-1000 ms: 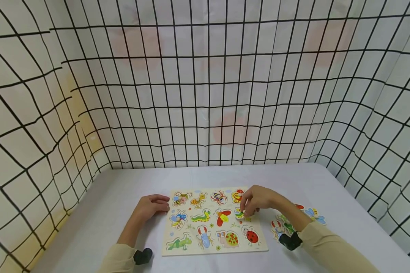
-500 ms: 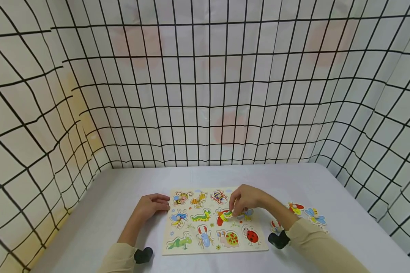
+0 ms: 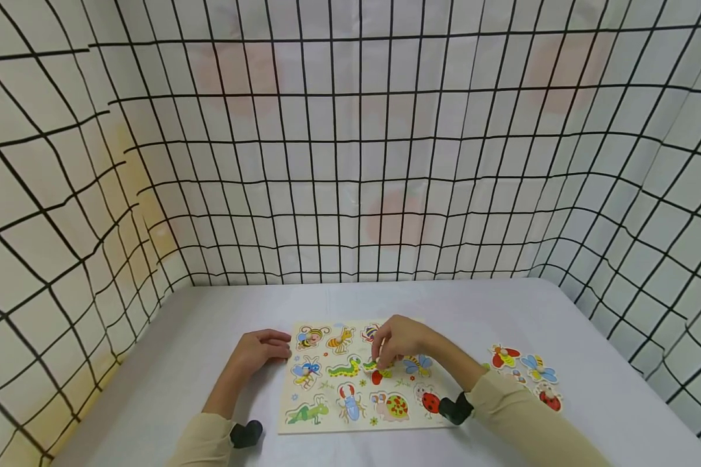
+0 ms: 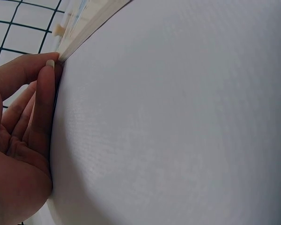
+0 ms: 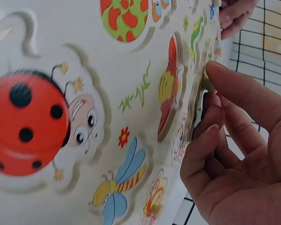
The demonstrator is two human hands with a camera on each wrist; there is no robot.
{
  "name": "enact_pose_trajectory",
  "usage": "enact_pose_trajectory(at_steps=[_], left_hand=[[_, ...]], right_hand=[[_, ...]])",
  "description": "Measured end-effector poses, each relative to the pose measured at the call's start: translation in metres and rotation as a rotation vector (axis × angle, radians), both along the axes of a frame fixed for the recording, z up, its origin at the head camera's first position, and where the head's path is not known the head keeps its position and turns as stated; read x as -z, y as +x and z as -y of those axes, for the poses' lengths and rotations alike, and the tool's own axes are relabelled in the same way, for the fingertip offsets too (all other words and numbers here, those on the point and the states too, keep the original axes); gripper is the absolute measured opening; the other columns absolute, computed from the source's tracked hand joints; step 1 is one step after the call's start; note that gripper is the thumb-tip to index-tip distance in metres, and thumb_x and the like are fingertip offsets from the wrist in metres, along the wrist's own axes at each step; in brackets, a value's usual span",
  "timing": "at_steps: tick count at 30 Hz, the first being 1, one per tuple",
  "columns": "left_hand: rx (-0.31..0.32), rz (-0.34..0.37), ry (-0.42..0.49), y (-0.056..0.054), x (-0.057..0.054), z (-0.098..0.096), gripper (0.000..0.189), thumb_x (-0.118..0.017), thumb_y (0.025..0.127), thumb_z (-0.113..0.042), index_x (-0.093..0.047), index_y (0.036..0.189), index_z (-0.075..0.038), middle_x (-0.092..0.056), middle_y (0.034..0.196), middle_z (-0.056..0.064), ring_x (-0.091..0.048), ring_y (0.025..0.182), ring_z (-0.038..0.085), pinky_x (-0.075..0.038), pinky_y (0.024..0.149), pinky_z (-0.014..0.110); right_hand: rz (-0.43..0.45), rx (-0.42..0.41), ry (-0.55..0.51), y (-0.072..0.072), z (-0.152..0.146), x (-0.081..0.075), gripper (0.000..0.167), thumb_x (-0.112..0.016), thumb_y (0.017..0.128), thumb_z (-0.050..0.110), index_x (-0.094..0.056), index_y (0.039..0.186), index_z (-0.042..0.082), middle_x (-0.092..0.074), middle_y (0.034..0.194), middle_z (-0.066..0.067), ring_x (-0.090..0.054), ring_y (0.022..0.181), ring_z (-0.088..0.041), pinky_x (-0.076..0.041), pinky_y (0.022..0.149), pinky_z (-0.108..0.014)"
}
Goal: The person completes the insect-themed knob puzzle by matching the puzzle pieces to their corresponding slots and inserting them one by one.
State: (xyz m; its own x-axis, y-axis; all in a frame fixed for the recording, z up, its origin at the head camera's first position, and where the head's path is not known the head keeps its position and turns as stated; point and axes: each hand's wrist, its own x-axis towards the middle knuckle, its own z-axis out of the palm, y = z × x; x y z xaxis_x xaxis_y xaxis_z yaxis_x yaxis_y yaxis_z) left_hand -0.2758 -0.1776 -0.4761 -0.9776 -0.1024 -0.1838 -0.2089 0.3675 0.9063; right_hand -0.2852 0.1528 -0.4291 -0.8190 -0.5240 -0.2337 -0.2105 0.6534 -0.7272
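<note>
A pale wooden peg puzzle board [image 3: 326,429] with colourful insect pictures lies on the white table. My right hand [image 3: 403,338] is over its middle row, thumb and fingertips pinching a green caterpillar puzzle piece [image 3: 370,366]. The piece overlaps the red-winged firefly picture in the head view; in the right wrist view the caterpillar piece [image 5: 195,110] shows nearly edge-on, raised off the board. The caterpillar-shaped recess [image 3: 344,368] is just left of it. My left hand [image 3: 260,352] rests on the table with its fingertips against the board's left edge; the left wrist view shows its thumb [image 4: 46,96] there.
Right of the board lie several loose pieces, among them a red-winged firefly [image 3: 505,356], a blue dragonfly [image 3: 539,368] and a ladybug [image 3: 549,397]. My right sleeve [image 3: 520,415] hides part of that pile. A black-gridded white wall [image 3: 350,194] stands behind the table.
My right hand has moved left across the board with the caterpillar piece, from the dragonfly picture to the firefly picture, uncovering more loose pieces. My left hand has stayed at the board's edge.
</note>
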Motion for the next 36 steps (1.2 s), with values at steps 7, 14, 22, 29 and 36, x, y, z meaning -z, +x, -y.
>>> enact_pose_trajectory(at_steps=[7,14,22,29,36], left_hand=[[0.002,0.000,-0.014,0.001,-0.002,-0.001,0.026,-0.077,0.084,-0.010,-0.075,0.110,-0.007,-0.076,0.098,0.006,-0.068,0.077,0.017,-0.055,0.072,0.026],[0.001,0.009,-0.006,0.001,-0.002,-0.002,0.026,-0.078,0.084,-0.009,-0.075,0.110,-0.007,-0.078,0.090,0.004,-0.069,0.078,0.017,-0.056,0.074,0.027],[0.004,0.007,-0.012,0.001,-0.001,-0.001,0.026,-0.078,0.084,-0.010,-0.075,0.110,-0.008,-0.078,0.091,0.003,-0.069,0.080,0.016,-0.056,0.075,0.028],[0.006,0.005,0.005,0.001,-0.003,-0.002,0.027,-0.079,0.083,-0.009,-0.075,0.110,-0.008,-0.078,0.091,0.003,-0.069,0.080,0.017,-0.057,0.074,0.028],[0.011,0.010,0.002,0.002,-0.003,-0.001,0.027,-0.078,0.084,-0.009,-0.075,0.111,-0.007,-0.078,0.092,0.004,-0.069,0.080,0.017,-0.057,0.074,0.027]], right_hand=[[-0.019,-0.036,-0.017,0.002,0.018,0.000,0.009,-0.083,0.075,0.007,-0.077,0.080,0.011,-0.067,0.065,0.002,-0.053,0.059,-0.014,-0.042,0.055,-0.027],[-0.020,-0.003,0.018,0.004,0.033,-0.001,0.009,-0.085,0.077,0.011,-0.077,0.079,0.014,-0.066,0.064,0.004,-0.048,0.056,-0.014,-0.038,0.049,-0.025],[-0.010,0.036,0.014,0.005,0.048,0.000,0.010,-0.086,0.076,0.011,-0.077,0.078,0.014,-0.066,0.065,0.002,-0.052,0.058,-0.015,-0.041,0.050,-0.026],[-0.046,0.040,0.032,0.006,0.056,0.002,0.011,-0.086,0.076,0.011,-0.076,0.077,0.016,-0.068,0.071,0.003,-0.054,0.063,-0.012,-0.042,0.055,-0.025],[-0.059,0.056,-0.005,0.008,0.062,0.005,0.012,-0.086,0.074,0.008,-0.076,0.076,0.013,-0.067,0.067,0.003,-0.052,0.059,-0.011,-0.040,0.052,-0.024]])
